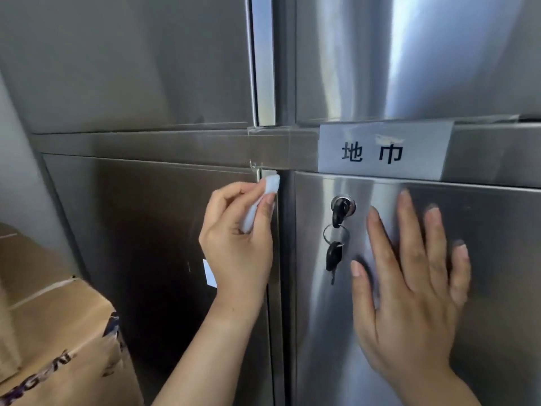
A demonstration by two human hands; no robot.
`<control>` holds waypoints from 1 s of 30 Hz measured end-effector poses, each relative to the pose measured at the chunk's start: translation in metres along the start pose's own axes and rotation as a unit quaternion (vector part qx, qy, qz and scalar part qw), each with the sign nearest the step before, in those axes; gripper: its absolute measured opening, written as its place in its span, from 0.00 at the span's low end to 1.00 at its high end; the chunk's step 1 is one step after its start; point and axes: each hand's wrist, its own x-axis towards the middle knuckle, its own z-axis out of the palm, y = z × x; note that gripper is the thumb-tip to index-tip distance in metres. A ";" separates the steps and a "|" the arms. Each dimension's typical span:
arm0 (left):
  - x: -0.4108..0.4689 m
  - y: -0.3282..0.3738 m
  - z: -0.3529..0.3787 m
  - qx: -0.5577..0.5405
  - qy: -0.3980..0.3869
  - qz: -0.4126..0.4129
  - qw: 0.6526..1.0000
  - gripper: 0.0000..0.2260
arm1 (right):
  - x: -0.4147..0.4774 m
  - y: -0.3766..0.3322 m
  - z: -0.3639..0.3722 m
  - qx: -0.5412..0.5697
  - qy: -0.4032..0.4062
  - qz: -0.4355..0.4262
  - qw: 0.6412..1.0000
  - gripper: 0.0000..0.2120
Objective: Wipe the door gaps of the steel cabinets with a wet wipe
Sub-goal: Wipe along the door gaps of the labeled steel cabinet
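**Slide the wipe down the gap, slow and straight**

A brown box (58, 332) sits low on the left, close to the left door (146, 230), so mind your elbow. Your left hand (237, 238) pinches the folded wipe (270, 184) between thumb and fingers. The wipe's tip pokes up past your fingers. It sits at the very top of the gap (272, 332) between the two lower doors, just under the cross bar (146, 148).

I think the best way is to push the tip into the gap and pull it straight down in one long go. Press gently so the wipe does not rip or slip out. Your left arm comes up from below, with the wrist bent up.

Next come the keys (333, 254) hanging from the lock (343, 204); try not to bump them. Your right hand (415, 288) lies flat on the right door (497, 288), fingers spread wide, and that should hold the door steady
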 end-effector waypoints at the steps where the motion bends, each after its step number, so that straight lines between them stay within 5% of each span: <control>1: 0.005 -0.001 0.000 0.000 0.000 0.005 1.000 0.08 | -0.001 -0.001 0.002 -0.012 0.008 0.004 1.000 0.24; 7: -0.022 -0.008 -0.002 -0.027 0.008 -0.021 0.999 0.12 | -0.004 -0.001 0.004 -0.053 0.003 0.006 0.999 0.26; 17: -0.024 -0.020 -0.011 -0.003 -0.023 0.052 0.998 0.10 | -0.017 -0.005 0.017 -0.105 0.046 0.022 0.993 0.28; 30: -0.004 -0.009 -0.002 -0.021 0.001 0.020 1.000 0.06 | -0.018 -0.001 0.009 -0.053 0.027 0.011 0.998 0.26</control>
